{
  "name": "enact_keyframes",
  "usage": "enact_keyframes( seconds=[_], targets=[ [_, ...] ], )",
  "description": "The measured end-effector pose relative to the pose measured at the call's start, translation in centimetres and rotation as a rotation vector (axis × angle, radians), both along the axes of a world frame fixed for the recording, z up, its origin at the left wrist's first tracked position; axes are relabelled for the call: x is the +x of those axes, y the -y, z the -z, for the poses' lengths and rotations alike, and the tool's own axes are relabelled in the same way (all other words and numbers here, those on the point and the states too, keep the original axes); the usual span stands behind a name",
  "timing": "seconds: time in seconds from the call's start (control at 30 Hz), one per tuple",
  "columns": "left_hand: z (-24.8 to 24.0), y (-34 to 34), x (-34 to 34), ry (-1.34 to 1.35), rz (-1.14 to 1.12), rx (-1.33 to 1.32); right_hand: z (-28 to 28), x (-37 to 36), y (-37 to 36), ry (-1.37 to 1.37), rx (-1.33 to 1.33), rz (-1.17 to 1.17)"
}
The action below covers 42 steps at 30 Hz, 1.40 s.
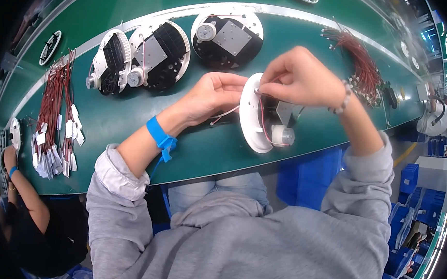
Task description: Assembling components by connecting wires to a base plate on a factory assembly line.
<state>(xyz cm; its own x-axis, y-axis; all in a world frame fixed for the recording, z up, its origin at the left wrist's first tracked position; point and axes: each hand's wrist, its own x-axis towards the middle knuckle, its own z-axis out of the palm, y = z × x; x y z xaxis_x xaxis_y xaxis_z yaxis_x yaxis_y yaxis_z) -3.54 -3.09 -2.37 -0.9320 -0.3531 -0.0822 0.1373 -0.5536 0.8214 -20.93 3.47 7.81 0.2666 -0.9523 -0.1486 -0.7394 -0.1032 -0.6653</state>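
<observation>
The round white plastic disc assembly [250,123] with black parts and a silvery motor stands tilted at the frame's centre, my left hand [211,97] clamped on its left side. My right hand [303,77] pinches at its upper edge, on what I cannot tell. Beyond, on the green surface [191,155], similar white-and-black discs [235,39] lie upper left to upper centre, red-brown wire bundles [55,99] left and upper right.

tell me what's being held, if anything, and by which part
A round assembly: the left hand holds its white disc by the upper left side; the right hand is at the upper inner side, hold unclear.
</observation>
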Motion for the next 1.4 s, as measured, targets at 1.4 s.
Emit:
enact_keyframes(
  seconds=[1.4],
  targets=[
    [0.9, -0.7, -0.3, 0.043, -0.121, 0.064, 2.2, 0.3, -0.7, -0.156, -0.495, -0.208]
  ],
)
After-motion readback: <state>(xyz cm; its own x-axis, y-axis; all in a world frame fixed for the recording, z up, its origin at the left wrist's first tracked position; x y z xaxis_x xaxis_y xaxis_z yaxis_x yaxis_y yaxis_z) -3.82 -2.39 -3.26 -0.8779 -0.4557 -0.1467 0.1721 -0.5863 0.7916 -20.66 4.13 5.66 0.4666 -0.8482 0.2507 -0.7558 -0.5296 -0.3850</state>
